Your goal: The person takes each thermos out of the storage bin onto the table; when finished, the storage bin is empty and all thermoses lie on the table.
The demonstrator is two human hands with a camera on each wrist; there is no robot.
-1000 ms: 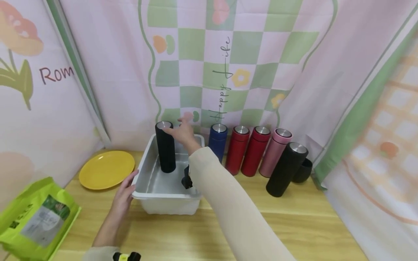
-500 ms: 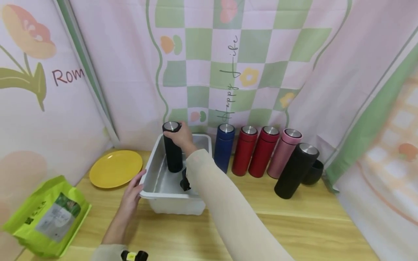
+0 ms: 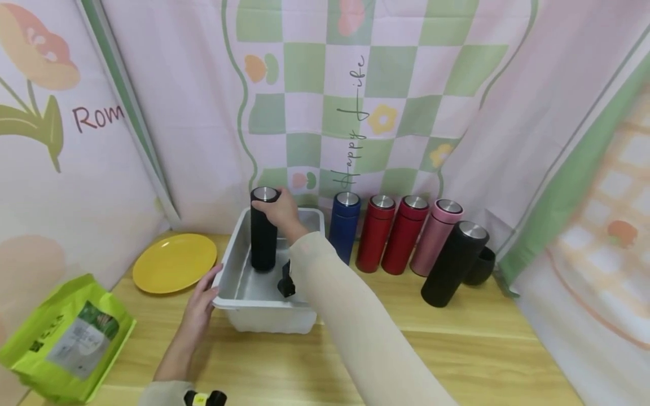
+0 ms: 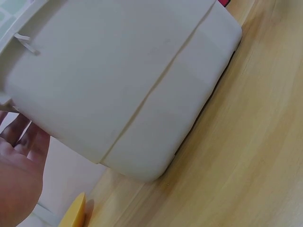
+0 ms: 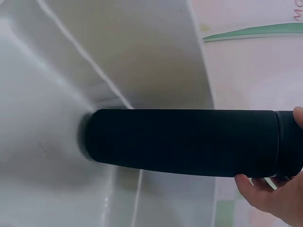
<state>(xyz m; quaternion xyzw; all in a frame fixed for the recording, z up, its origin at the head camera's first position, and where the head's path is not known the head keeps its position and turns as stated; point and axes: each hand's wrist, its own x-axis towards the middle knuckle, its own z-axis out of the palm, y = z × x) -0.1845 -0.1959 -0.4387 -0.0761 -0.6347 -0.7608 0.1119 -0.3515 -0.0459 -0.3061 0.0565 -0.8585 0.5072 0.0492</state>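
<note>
A light grey plastic tub [image 3: 270, 319] stands on the wooden table. Inside it, toward the back left, a black thermos flask [image 3: 263, 242] with a steel-topped lid stands upright. Thumb and fingers of my right hand [image 3: 282, 211] grip the flask just below its top. From the right wrist, the black flask [image 5: 189, 142] shows its base close over the tub floor, the fingertips near the lid seam. My left hand [image 3: 201, 301] holds the tub's left rim. In the left wrist view its fingers [image 4: 35, 142] curl up under the rim of the tub [image 4: 118, 71].
Right of the tub stand a blue flask [image 3: 345, 225], two red flasks [image 3: 376, 234], a pink flask [image 3: 435, 237] and another black flask [image 3: 452, 265]. A black cup [image 3: 480, 267] is behind that one. Left are a yellow plate [image 3: 175, 263] and a green bag [image 3: 71, 338].
My right hand has gone from spread fingers beside the flask's top to gripping it. The flask stands nearly where it was. My left hand stays on the rim.
</note>
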